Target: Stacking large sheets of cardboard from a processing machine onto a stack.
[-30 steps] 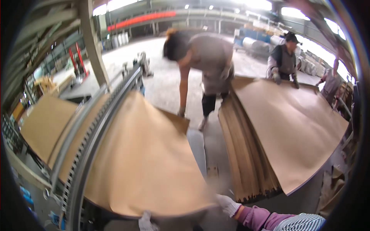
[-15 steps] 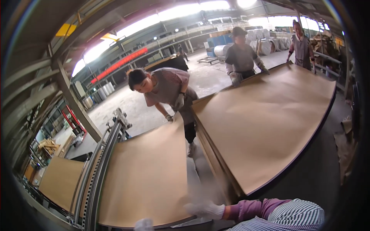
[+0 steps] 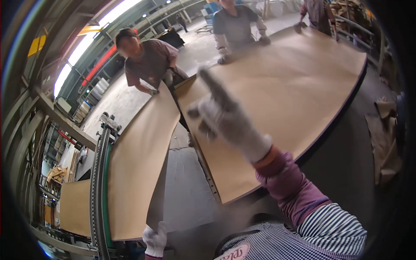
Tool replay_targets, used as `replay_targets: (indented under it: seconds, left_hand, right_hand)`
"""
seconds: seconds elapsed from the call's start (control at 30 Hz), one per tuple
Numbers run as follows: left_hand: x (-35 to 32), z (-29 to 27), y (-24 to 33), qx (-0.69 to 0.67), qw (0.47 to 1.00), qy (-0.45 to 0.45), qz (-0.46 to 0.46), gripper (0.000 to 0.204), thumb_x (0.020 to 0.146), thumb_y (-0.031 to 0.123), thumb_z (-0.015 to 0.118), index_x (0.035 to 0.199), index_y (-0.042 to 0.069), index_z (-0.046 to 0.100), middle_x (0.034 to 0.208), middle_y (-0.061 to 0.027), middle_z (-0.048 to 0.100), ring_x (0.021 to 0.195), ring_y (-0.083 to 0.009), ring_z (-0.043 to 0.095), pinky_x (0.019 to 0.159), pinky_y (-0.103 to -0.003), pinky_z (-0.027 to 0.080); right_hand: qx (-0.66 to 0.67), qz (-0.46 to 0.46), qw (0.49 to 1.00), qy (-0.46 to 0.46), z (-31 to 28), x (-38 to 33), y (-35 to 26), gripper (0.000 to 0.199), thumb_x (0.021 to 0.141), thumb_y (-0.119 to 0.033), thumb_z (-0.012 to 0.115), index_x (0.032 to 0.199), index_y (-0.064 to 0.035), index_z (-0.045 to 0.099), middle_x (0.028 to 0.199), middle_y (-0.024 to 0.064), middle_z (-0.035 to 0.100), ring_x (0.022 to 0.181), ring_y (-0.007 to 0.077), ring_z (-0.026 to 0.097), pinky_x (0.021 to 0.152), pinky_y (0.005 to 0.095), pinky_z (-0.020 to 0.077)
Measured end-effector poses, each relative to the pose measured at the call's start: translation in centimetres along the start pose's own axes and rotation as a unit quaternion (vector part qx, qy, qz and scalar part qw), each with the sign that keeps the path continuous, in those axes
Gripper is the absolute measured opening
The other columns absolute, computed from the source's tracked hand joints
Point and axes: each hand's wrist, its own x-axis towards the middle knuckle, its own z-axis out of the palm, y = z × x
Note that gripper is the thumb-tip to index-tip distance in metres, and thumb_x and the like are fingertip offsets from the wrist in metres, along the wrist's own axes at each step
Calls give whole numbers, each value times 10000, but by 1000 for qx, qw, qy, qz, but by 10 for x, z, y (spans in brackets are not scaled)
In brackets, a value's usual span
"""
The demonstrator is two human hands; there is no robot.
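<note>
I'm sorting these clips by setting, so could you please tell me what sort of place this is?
Probably a factory hall: people stand at the edges of large brown sheets, a long metal rail runs alongside one, and a heavy beam crosses the left side.

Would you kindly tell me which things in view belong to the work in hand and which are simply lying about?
In the work:
- left brown sheet, apparently gripped at its near corner by the left hand
- right brown sheet, beneath the open right hand

Seemingly just about:
- crumpled brown material, far right
- red banner, background
</note>
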Motion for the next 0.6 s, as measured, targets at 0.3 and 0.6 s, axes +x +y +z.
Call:
replay_targets:
  seconds: [0.3, 0.6]
  left_hand:
    - [-29, 49, -3, -604, 740, -94, -280, 207, 895, 114, 569, 1072, 20, 622, 978, -87, 648, 799, -209, 637, 683, -268, 514]
    - [4, 59, 182, -171, 968, -109, 148, 413, 832, 145, 633, 1213, 16, 538, 719, -129, 598, 625, -263, 599, 554, -352, 484]
  right_hand:
    - [-215, 103, 968, -75, -122, -166, 170, 131, 881, -156, 503, 987, -88, 541, 689, 28, 525, 504, 102, 493, 437, 249, 407]
    - [-87, 306, 915, -246, -15, -221, 83, 523, 794, -355, 654, 1187, -31, 532, 1121, 75, 570, 992, 190, 532, 889, 354, 415]
